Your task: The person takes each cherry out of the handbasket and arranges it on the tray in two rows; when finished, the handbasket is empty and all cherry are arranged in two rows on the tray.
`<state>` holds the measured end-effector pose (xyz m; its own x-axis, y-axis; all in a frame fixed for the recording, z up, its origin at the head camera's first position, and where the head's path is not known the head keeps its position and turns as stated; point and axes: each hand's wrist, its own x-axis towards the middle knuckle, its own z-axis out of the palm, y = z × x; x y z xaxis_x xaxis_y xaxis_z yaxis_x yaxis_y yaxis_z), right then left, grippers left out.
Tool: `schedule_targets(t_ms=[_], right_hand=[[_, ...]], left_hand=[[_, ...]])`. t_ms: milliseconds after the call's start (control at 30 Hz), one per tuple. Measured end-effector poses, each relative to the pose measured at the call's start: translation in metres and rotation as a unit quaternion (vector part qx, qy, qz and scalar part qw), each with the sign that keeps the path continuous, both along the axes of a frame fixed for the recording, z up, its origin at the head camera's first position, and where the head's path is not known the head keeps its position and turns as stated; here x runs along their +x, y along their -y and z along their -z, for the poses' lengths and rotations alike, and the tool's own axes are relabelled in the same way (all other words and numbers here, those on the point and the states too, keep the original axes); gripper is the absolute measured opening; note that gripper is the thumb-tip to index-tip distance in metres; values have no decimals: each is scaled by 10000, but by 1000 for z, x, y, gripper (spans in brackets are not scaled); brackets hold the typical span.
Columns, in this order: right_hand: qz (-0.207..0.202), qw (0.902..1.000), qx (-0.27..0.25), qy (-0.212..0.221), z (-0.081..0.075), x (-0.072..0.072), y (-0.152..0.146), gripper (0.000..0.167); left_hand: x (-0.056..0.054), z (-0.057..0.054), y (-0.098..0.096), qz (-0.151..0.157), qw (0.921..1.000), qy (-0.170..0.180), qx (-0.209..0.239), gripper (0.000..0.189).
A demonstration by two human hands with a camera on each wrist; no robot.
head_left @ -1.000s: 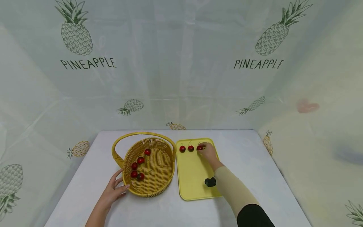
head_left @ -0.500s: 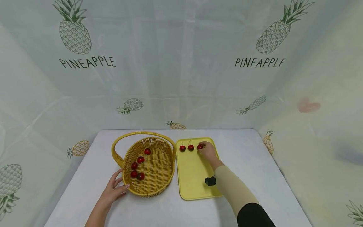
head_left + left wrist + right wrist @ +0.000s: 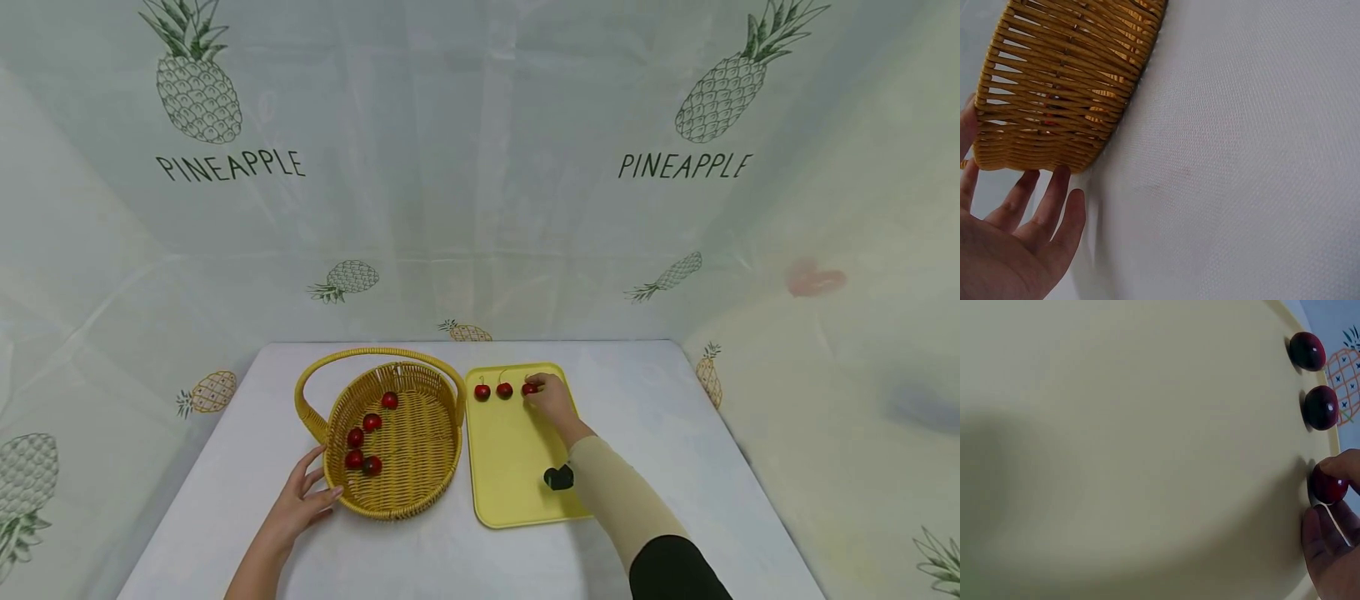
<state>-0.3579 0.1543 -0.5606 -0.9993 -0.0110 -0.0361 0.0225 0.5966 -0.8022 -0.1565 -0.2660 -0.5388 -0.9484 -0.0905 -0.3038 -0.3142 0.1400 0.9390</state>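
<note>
My right hand [image 3: 551, 398] pinches a dark red cherry [image 3: 1329, 485] between thumb and fingers at the far end of the yellow tray [image 3: 517, 467]. In the right wrist view this cherry sits close over the tray surface. To its left, a middle cherry [image 3: 505, 391] and an end cherry [image 3: 482, 392] lie in a row along the tray's far rim, thin stems showing. My left hand [image 3: 294, 504] rests with spread, fairly straight fingers against the near left side of the round wicker basket [image 3: 442, 479]. Inside the basket lie several cherries [image 3: 372, 422], mostly on its left side.
The basket's tall arched handle [image 3: 378, 352] rises above its far side. Tray and basket stand side by side on a white-covered table [image 3: 645, 400]. A dark heart-shaped mark [image 3: 558, 477] shows on the tray beside the right sleeve. Behind the table hangs a pineapple-print cloth [image 3: 480, 208].
The right hand shifts very slightly to the right with its fingers on the cherry. The left hand, the basket and the other cherries stay in place.
</note>
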Motion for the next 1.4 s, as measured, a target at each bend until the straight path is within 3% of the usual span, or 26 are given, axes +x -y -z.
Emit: schedule_targets(t_ms=[200, 433, 667, 933, 1067, 1400], right_hand=[[-21, 10000, 69, 45, 1, -1, 0, 32], [35, 9994, 233, -241, -6, -1, -1, 31], [-589, 9972, 305, -331, -9, -4, 11, 34], [-892, 9845, 1315, -742, -8, -8, 22, 29], [-949, 9779, 1731, -686, -8, -11, 24, 29], [-1082, 9753, 1812, -658, -4, -13, 30, 32]], left_hand=[[-1, 0, 1, 30, 10000, -5, -21, 86], [-1, 3, 2, 86, 9999, -44, 34, 86], [-1, 5, 5, 53, 10000, -13, 16, 85], [-2, 5, 3, 51, 10000, 20, -10, 86], [-2, 4, 2, 42, 10000, 6, -28, 86], [-2, 5, 3, -36, 10000, 4, 12, 85]])
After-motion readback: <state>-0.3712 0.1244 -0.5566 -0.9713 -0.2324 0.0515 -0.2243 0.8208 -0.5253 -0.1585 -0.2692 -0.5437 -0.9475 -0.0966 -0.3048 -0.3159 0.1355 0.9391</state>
